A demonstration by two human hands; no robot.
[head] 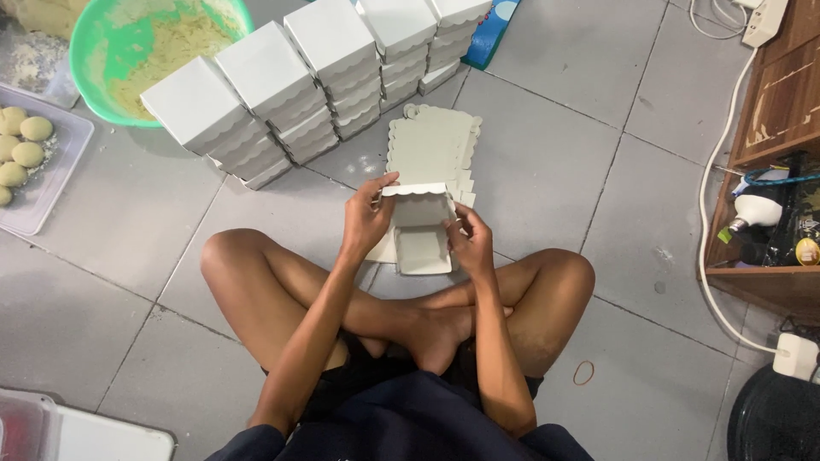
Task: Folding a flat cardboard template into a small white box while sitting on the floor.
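**Half-folded box in both hands, flat blanks waiting just beyond**

You sit cross-legged on the grey tiled floor (547, 128), and the small white cardboard box (420, 229) you are forming hangs above your shins, between your two hands. Your left hand (366, 218) pinches the box's left wall and scalloped top edge, thumb on the upper rim. Your right hand (470, 241) grips the right wall, fingers curled round the side flap. The base faces you and the lid panel stands up behind it.

Just past the box lies the stack of flat scalloped blanks (434, 149), and behind that the rows of finished white boxes (299, 81), piled several high and leaning in a slanted line.

Likely trouble, as I judge it:
- Squeeze unevenly and the thin card may crease off its fold lines, leaving a crooked wall
- A side flap that misses its slot could spring back open once you loosen your grip
- The finished stacks look tilted; a knock from an elbow or knee could topple them toward the green bowl (111, 60) of crumbly yellow mixture
- The tray of pale dough balls (34, 175) sits near your left knee, so crumbs or grease on your fingers would mark the white card
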